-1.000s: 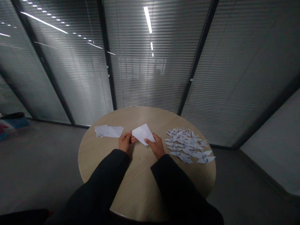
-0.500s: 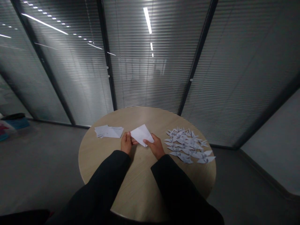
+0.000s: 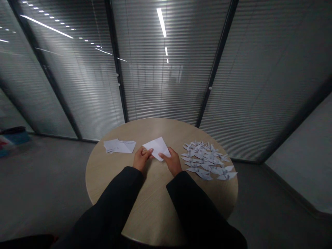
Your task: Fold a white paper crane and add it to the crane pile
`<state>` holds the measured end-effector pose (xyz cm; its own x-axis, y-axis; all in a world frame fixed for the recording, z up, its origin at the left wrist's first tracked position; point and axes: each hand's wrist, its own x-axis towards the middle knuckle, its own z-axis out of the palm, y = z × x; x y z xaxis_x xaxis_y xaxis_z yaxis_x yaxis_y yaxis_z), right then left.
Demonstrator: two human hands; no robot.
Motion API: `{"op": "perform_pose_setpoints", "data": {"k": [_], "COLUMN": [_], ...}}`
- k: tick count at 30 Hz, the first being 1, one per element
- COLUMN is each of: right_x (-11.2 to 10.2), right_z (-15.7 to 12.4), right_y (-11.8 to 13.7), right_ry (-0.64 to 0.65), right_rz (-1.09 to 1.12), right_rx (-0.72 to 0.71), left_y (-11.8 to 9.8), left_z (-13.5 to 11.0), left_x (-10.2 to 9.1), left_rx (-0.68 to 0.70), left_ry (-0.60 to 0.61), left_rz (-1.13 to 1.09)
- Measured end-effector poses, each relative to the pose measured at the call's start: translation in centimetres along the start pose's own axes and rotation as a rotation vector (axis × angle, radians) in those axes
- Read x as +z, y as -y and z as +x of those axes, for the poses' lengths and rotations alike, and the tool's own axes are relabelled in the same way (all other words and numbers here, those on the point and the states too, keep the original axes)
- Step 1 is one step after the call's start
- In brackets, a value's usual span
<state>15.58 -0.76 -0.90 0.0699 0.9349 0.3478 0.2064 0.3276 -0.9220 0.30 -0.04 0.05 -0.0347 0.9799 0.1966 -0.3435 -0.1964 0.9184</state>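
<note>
Between my hands, over the middle of the round table, is a white sheet of folded paper (image 3: 157, 145), turned with one corner pointing away from me. My left hand (image 3: 141, 158) pinches its left lower edge, thumb on top and fingers underneath. On the right side my right hand (image 3: 172, 161) grips it the same way, its thumb pressed on the lower edge. Off to the right lie several folded paper cranes (image 3: 204, 159) in a cluster. A loose stack of white paper sheets (image 3: 121, 146) lies left of my left hand.
The round wooden table (image 3: 145, 214) stands close to a glass partition (image 3: 166, 90) with blinds and dark frames. On the floor at far left is a blue bin (image 3: 18, 135) with a dark rim. A pale wall (image 3: 308, 162) rises at right.
My left thumb has moved from the paper's left corner onto its lower left edge. The right hand keeps its grip. The paper has barely moved.
</note>
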Motion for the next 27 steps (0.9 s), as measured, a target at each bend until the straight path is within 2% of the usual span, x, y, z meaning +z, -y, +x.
{"op": "perform_pose_setpoints", "data": {"k": [13, 27], "right_x": [0.1, 0.3], "right_z": [-0.2, -0.3], "right_y": [0.8, 1.0], "right_ry": [0.013, 0.046], "right_rz": [0.071, 0.14], "right_rx": [0.018, 0.015], "left_y": [0.0, -0.5], "left_z": [0.1, -0.2], "left_x": [-0.1, 0.3], "left_rx": [0.029, 0.022], "left_ry": [-0.005, -0.086], "left_rz": [-0.029, -0.055]}}
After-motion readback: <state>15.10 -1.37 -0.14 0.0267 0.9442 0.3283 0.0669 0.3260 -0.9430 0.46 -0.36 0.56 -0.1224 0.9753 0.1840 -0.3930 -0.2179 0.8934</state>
